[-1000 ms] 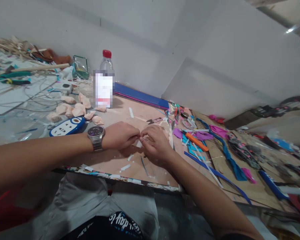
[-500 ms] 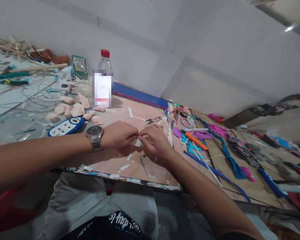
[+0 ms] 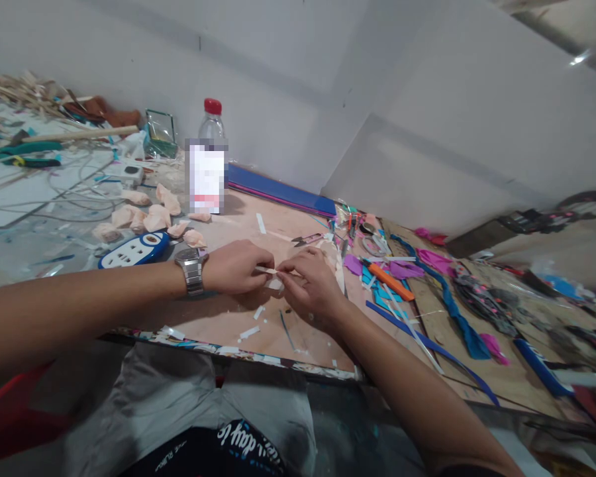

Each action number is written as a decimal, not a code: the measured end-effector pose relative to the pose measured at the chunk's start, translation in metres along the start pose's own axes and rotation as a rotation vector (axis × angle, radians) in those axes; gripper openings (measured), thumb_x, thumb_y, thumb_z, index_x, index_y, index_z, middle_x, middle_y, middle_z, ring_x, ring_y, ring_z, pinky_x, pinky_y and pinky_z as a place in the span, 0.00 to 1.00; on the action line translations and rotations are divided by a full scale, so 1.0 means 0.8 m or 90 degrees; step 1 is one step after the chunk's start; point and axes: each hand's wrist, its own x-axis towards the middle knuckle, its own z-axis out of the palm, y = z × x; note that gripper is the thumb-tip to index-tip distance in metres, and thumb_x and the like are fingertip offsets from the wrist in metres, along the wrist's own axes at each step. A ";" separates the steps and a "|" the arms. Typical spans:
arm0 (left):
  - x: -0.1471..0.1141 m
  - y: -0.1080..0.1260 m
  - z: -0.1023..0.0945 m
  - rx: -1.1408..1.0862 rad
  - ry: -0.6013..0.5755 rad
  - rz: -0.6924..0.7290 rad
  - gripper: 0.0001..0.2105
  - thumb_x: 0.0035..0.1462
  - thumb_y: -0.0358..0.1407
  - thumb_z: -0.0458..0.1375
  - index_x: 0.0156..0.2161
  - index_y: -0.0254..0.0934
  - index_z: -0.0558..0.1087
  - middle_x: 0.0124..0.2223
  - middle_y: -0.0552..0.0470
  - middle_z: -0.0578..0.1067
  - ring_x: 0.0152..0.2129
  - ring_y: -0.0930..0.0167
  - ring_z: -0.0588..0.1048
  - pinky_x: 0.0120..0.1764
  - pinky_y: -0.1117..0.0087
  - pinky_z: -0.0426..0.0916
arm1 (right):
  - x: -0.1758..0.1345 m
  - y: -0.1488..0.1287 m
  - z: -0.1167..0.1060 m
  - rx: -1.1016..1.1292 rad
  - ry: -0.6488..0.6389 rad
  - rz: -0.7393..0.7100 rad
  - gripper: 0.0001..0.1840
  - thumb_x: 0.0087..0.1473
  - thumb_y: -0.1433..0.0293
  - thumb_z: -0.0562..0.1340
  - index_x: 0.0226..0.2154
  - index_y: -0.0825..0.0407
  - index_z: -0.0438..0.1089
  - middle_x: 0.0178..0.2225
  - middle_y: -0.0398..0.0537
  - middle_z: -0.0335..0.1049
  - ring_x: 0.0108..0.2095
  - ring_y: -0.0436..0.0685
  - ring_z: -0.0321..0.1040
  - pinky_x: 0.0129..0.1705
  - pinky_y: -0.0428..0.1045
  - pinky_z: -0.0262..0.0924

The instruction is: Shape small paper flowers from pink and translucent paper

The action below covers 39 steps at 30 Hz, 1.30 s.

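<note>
My left hand [image 3: 238,266] and my right hand [image 3: 310,281] meet over the pinkish board, fingertips pinched close together. Between them runs a thin pale strip [image 3: 266,269], gripped at one end by each hand; its material is too small to make out. A small white piece [image 3: 275,283] shows just below the fingertips. Behind my right hand lies a pair of thread snips [image 3: 308,239]. Several peach-coloured crumpled pieces [image 3: 195,238] lie beyond my left wrist, near a blue and white power strip [image 3: 135,250].
A red-capped bottle [image 3: 212,122] stands at the back behind a blurred upright screen [image 3: 207,175]. Right of the board lie an orange utility knife [image 3: 388,281], coloured scraps and a blue strip [image 3: 432,354]. White paper bits [image 3: 249,333] are scattered along the front edge.
My left hand has drawn back slightly from the right fingertips and turned, so more of the pale strip shows between them. The right hand has barely moved.
</note>
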 end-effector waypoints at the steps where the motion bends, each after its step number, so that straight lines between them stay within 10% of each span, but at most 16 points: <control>1: 0.000 0.000 -0.001 -0.011 -0.007 0.002 0.15 0.64 0.43 0.56 0.41 0.36 0.81 0.36 0.46 0.83 0.30 0.67 0.76 0.33 0.68 0.56 | 0.000 0.000 -0.001 -0.001 0.002 -0.004 0.07 0.67 0.67 0.62 0.38 0.48 0.75 0.33 0.45 0.81 0.36 0.58 0.73 0.53 0.60 0.53; 11: 0.001 0.001 -0.007 -0.161 -0.012 0.001 0.17 0.65 0.44 0.53 0.33 0.35 0.78 0.28 0.53 0.76 0.26 0.72 0.70 0.31 0.71 0.56 | 0.001 -0.003 -0.003 -0.006 0.027 -0.016 0.10 0.69 0.63 0.61 0.37 0.47 0.76 0.33 0.46 0.81 0.36 0.58 0.74 0.54 0.60 0.54; 21: -0.002 0.006 0.009 0.113 0.056 0.097 0.15 0.68 0.38 0.53 0.34 0.37 0.80 0.32 0.49 0.82 0.28 0.70 0.75 0.31 0.69 0.55 | -0.001 -0.005 -0.002 0.038 -0.001 0.010 0.05 0.62 0.69 0.61 0.34 0.48 0.71 0.32 0.45 0.77 0.36 0.58 0.71 0.52 0.59 0.56; 39: 0.002 -0.002 -0.007 -0.106 -0.007 -0.024 0.16 0.68 0.42 0.55 0.40 0.36 0.84 0.34 0.50 0.83 0.28 0.72 0.74 0.33 0.71 0.58 | 0.000 -0.002 -0.005 0.014 0.013 -0.006 0.06 0.63 0.67 0.64 0.34 0.49 0.75 0.31 0.44 0.79 0.35 0.56 0.73 0.49 0.57 0.54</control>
